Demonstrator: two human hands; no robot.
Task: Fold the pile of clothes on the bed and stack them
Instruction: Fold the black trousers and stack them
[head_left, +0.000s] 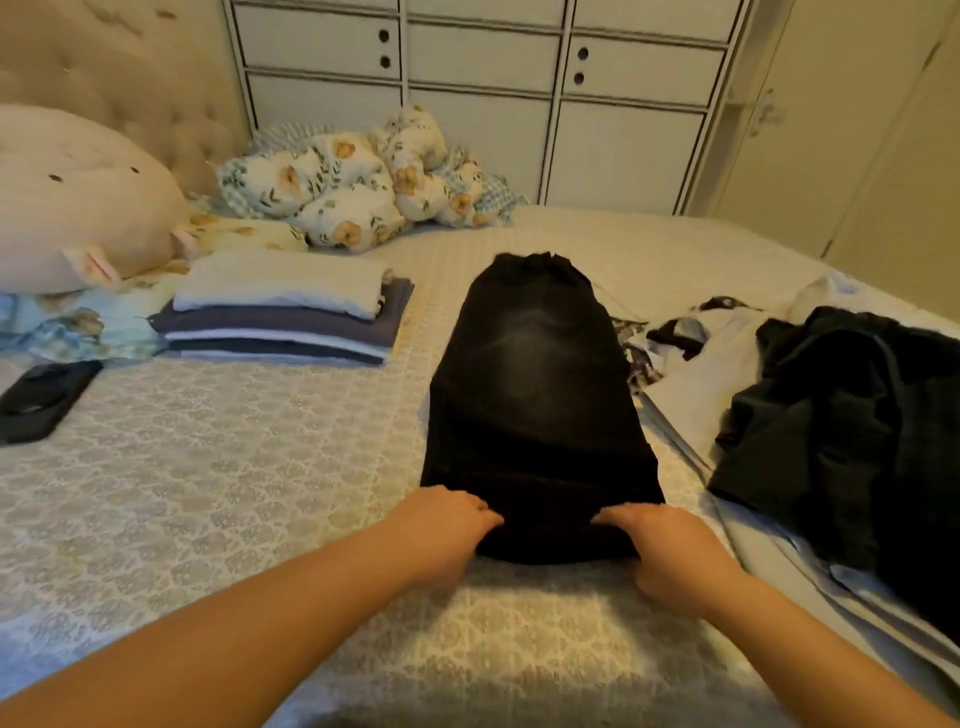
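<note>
**Black jeans half-folded, both hands at the near edge**

Bed (234, 467): patterned pale coverlet, takes up most of the room in view. It serves as the work surface, with done items kept left and undone items right, so the middle stays free for folding.

Cabinet (478, 93): white, panelled, against the far wall. Not in play.

Plush pillow (67, 197): large, round, at the head of the bed on the left. A bunched floral duvet (353, 182) is pushed up toward the cabinet, out of the way.

Unfolded pile (831, 415): right side, a dark garment heaped over pale and patterned pieces. Still several to do, I'd judge.

Black jeans (535, 395): centre of the bed, laid lengthwise away from the person, already narrowed into one long strip with the waistband at the far end. Looks set for a fold from the near end up.

Folded stack (280, 317): left of the jeans, well apart from them; a white piece on top, purple and dark layers below, edges fairly square. The jeans likely go here.

Phone (44, 400): dark, lying flat by the left edge.

Left hand (447, 525): curled round the near left corner of the jeans, fingers tucked under the cloth.

Right hand (670, 545): gripping the near right corner likewise. Hands set apart at the strip's width, which keeps the edge straight when lifted.
</note>
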